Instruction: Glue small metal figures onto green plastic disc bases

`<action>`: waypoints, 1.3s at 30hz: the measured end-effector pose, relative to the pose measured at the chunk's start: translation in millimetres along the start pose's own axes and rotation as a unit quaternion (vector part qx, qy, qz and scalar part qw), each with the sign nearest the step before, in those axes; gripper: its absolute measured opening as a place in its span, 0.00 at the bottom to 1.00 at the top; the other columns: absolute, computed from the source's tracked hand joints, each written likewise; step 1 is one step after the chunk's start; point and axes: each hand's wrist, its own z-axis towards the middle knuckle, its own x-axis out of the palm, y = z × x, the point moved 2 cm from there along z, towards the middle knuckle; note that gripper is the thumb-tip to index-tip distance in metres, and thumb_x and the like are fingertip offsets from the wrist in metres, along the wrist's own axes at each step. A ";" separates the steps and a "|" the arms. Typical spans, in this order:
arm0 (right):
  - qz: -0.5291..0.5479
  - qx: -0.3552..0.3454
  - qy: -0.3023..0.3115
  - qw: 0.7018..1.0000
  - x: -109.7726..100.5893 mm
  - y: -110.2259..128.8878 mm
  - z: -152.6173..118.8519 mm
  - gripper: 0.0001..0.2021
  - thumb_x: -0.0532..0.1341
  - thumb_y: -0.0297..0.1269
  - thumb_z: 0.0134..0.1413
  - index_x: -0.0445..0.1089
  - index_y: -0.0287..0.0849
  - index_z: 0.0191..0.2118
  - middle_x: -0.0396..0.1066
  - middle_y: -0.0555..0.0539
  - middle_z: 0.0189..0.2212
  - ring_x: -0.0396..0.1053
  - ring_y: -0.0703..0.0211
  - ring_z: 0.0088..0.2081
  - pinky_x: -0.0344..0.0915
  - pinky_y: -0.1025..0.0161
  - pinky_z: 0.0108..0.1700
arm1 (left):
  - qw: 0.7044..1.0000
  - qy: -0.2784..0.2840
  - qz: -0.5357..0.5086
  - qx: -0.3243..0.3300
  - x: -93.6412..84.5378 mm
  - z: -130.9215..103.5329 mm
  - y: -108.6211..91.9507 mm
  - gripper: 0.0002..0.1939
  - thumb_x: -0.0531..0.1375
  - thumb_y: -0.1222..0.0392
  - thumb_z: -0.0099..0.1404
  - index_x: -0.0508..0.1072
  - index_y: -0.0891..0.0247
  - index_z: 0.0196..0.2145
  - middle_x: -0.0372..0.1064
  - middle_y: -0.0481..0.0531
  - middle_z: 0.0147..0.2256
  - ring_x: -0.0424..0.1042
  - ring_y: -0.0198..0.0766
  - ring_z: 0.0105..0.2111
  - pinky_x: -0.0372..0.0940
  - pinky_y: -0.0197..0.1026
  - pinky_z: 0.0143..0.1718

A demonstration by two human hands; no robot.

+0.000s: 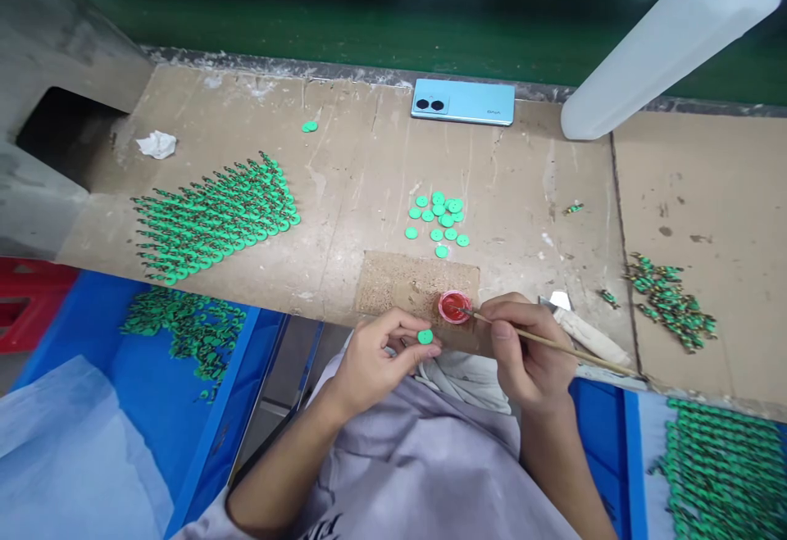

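Note:
Between the thumb and fingers of my left hand (pixel 382 358) is a small round green disc (pixel 425 337) with tiny holes, like a button. My right hand (pixel 534 347) is closed around a thin wooden paintbrush (pixel 557 345). The brush's tip is at a small round pot of red paint (pixel 453 306), which stands on a brown board (pixel 393 282) at the table's front edge. Just beyond the board lie several loose green discs (pixel 438 211). Close by my right hand rests a tool with a cloth-wrapped handle (pixel 590 335).
Rows of green discs with small dark parts (pixel 215 220) cover the table's left. A pile of small green-and-gold pieces (pixel 673 298) lies right. A phone (pixel 464 102) and tall white bottle (pixel 664 48) stand at the back. Blue bins (pixel 202 442) flank me below.

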 end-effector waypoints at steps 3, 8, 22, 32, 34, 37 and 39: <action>0.002 0.002 0.001 1.000 -0.3 2.4 -0.8 0.08 0.59 0.27 0.70 0.72 0.46 0.48 0.76 0.46 0.34 0.75 0.55 0.32 0.71 0.61 0.30 | 1.000 0.002 -0.007 -0.004 1.0 0.0 1.0 0.10 0.73 0.61 0.59 0.78 0.61 0.37 0.86 0.50 0.32 0.85 0.39 0.28 0.73 0.33 0.24; 0.067 -0.023 0.021 0.997 3.3 14.5 -3.1 0.07 0.59 0.30 0.73 0.75 0.45 0.47 0.79 0.46 0.32 0.80 0.53 0.32 0.77 0.59 0.32 | 1.000 0.002 -0.021 -0.019 1.9 0.9 0.5 0.10 0.73 0.60 0.59 0.78 0.61 0.37 0.85 0.50 0.30 0.85 0.40 0.28 0.73 0.32 0.23; 0.043 -0.034 0.057 0.997 15.3 22.5 0.5 0.07 0.57 0.29 0.73 0.71 0.46 0.43 0.77 0.48 0.28 0.78 0.56 0.27 0.77 0.62 0.28 | 0.999 0.002 0.033 -0.020 -1.0 -0.3 0.6 0.13 0.74 0.54 0.60 0.81 0.62 0.39 0.85 0.53 0.31 0.84 0.42 0.29 0.73 0.34 0.24; 0.059 -0.043 0.070 0.995 15.7 21.9 3.4 0.08 0.56 0.27 0.72 0.71 0.45 0.44 0.75 0.48 0.27 0.77 0.56 0.27 0.76 0.63 0.28 | 0.999 -0.001 0.045 -0.012 -0.6 -0.4 -0.6 0.13 0.75 0.53 0.60 0.82 0.62 0.38 0.85 0.52 0.32 0.83 0.39 0.27 0.73 0.34 0.23; 0.063 -0.047 0.069 0.995 16.5 21.6 3.9 0.08 0.56 0.27 0.72 0.71 0.45 0.44 0.74 0.49 0.26 0.76 0.57 0.26 0.75 0.63 0.27 | 0.999 0.000 0.048 -0.018 -0.6 -0.5 -0.4 0.13 0.75 0.53 0.60 0.82 0.62 0.38 0.85 0.52 0.32 0.83 0.40 0.27 0.73 0.34 0.23; 0.066 -0.055 0.062 0.994 17.3 21.3 4.2 0.07 0.57 0.26 0.70 0.71 0.45 0.44 0.75 0.49 0.26 0.76 0.57 0.25 0.75 0.63 0.27 | 0.999 0.001 0.043 -0.019 -0.9 -0.7 -0.6 0.13 0.74 0.53 0.60 0.82 0.62 0.38 0.85 0.52 0.32 0.83 0.40 0.28 0.73 0.34 0.24; 0.067 -0.058 0.058 0.994 17.5 20.9 4.1 0.08 0.57 0.26 0.69 0.71 0.44 0.44 0.75 0.48 0.27 0.76 0.57 0.26 0.76 0.63 0.28 | 0.999 0.002 0.039 -0.016 -1.1 -0.7 -0.9 0.12 0.74 0.54 0.60 0.82 0.62 0.38 0.85 0.52 0.32 0.83 0.40 0.28 0.73 0.34 0.24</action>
